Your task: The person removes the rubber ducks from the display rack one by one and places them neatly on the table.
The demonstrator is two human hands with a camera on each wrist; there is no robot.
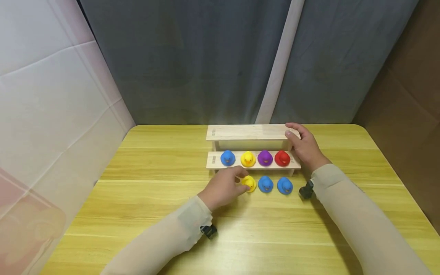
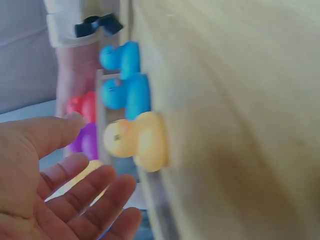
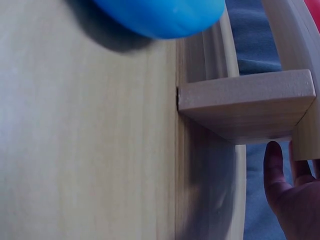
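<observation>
A yellow toy duck (image 1: 250,184) sits on the table, at the left end of a row with two blue ducks (image 1: 265,184) (image 1: 285,186). Close beside the yellow duck is my left hand (image 1: 225,186); in the left wrist view its thumb and fingers are spread apart with nothing between them. Behind the row stands a two-step wooden shelf (image 1: 240,132). My right hand (image 1: 306,147) grips the right end of its upper step, with the thumb at the front and a finger reaching to the back edge. In the right wrist view, part of that hand is hidden behind the wood.
On the lower step sit a blue duck (image 1: 228,158), a yellow duck (image 1: 248,159), a purple duck (image 1: 265,157) and a red duck (image 1: 282,158). The wooden table (image 1: 144,164) ends at a dark curtain (image 1: 192,68) behind, with a white cloth (image 1: 58,91) on the left.
</observation>
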